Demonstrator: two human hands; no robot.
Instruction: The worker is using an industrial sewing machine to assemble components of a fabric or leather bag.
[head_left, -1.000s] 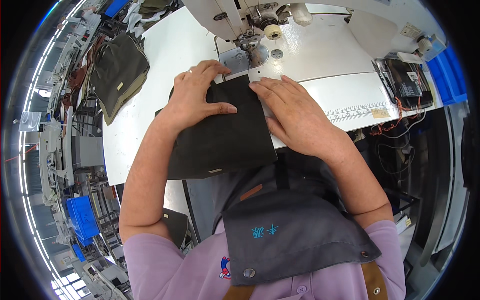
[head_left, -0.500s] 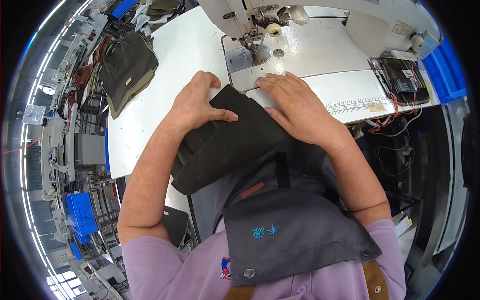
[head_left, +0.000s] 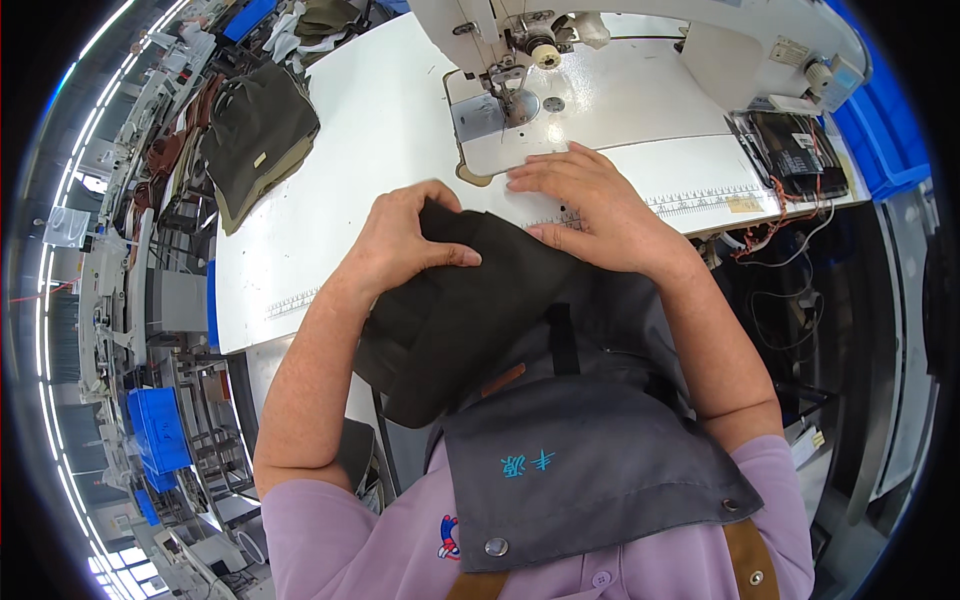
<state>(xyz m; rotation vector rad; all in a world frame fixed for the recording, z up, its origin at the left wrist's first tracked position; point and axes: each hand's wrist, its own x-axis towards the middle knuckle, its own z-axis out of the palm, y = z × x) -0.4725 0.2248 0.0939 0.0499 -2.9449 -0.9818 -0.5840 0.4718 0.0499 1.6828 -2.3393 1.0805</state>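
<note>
A dark olive folded fabric piece (head_left: pixel 465 310) hangs over the near table edge, in front of the grey apron. My left hand (head_left: pixel 400 245) pinches its upper left corner, thumb on top and the fingers curled over the far side. My right hand (head_left: pixel 600 215) lies palm down over the white table with fingers stretched; its thumb is at the fabric's upper edge, and I cannot tell whether it presses on it. Beyond both hands stands the white sewing machine (head_left: pixel 480 45), its needle and presser foot (head_left: pixel 508 95) above the metal plate. No fabric lies under the foot.
A pile of dark olive fabric pieces (head_left: pixel 258 130) with a small pale label sits at the table's left. Right of the machine are a black box (head_left: pixel 800 155) with orange wires and a blue bin (head_left: pixel 885 130). A ruler strip (head_left: pixel 700 200) runs along the near table edge.
My left hand has drawn the fabric down toward my body, away from the machine, and its lower part now hangs lower. My right hand has stayed nearly in place, its fingers a little more spread.
</note>
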